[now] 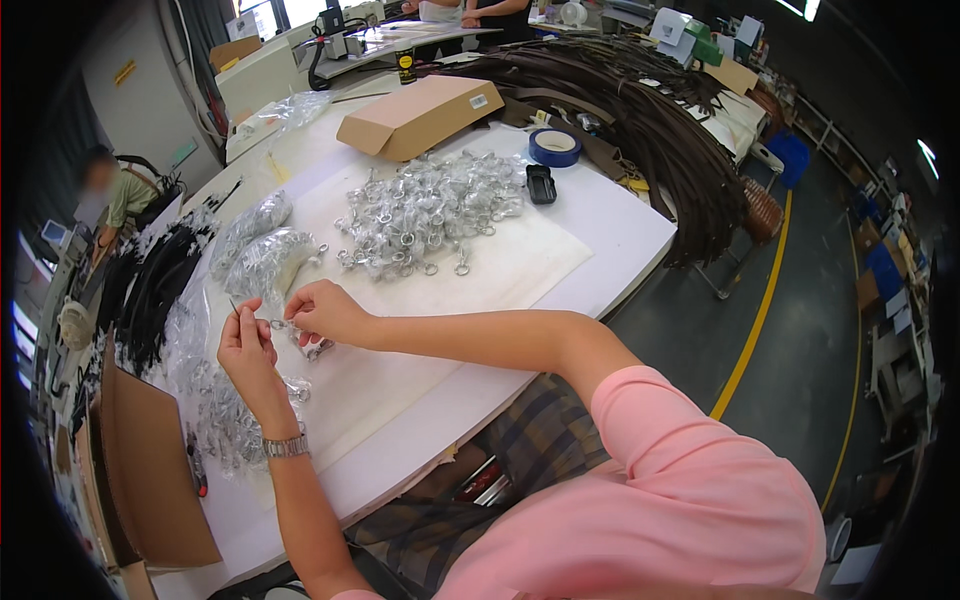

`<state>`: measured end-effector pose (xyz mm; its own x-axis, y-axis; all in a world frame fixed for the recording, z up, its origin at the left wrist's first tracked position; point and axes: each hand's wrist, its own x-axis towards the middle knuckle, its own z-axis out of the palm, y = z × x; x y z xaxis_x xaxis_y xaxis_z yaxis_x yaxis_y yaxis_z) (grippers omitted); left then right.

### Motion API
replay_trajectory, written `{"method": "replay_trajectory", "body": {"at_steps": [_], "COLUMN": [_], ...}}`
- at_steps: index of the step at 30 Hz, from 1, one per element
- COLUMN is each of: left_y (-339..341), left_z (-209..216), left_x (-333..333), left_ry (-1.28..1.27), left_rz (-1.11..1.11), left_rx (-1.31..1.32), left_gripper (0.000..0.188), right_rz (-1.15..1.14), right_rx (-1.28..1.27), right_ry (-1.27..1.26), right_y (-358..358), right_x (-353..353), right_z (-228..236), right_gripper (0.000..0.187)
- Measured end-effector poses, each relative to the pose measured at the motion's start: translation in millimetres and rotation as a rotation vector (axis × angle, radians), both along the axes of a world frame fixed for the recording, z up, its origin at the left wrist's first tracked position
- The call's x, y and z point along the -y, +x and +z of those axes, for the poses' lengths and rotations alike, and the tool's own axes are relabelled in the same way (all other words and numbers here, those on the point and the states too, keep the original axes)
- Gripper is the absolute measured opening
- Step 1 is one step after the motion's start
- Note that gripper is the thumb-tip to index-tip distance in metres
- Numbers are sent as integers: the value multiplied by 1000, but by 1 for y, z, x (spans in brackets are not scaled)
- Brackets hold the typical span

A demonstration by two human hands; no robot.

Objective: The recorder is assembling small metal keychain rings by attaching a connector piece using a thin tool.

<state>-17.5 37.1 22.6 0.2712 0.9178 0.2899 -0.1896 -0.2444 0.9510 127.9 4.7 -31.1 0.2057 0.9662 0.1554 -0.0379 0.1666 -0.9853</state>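
Over the near left part of the white table, my left hand [247, 345] is closed, with a thin dark pointed piece [235, 308] sticking up at its fingertips. Just to its right, my right hand [330, 312] is pinched on a small silver metal ring fitting [279, 324], which spans the gap between both hands. Whether my left fingers also grip the fitting cannot be made out. Beneath my right hand lies another shiny metal piece [316, 348]. Beyond the hands spreads a heap of ring fittings in clear plastic [430, 215]. More wrapped fittings [235, 415] lie beside my left wrist.
Filled clear bags [268, 258] lie beyond my left hand. Behind the heap are a cardboard box [420, 115], blue tape roll [555, 147] and black holder [541, 185]. An open carton [155, 470] stands at left. Black strips [165, 290] and brown straps [650, 140] flank the table.
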Motion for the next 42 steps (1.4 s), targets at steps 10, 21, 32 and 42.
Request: {"method": "replay_trajectory", "body": {"at_steps": [10, 21, 32, 42], "left_y": [-1, 2, 14, 13], "left_z": [-6, -15, -14, -12], "left_x": [-6, -13, 11, 13], "left_ry": [34, 67, 28, -29], "left_rz": [2, -225, -334, -341], "left_rx": [-59, -399, -437, -384], "left_gripper": [21, 21, 17, 16], "right_rz": [148, 69, 159, 195], "right_rx": [-536, -377, -42, -52], "right_ry": [-250, -128, -73, -93], "right_y": [13, 22, 51, 52], "right_x": [8, 28, 56, 58], "right_z": [-10, 4, 2, 5], "right_gripper": [31, 34, 27, 28]}}
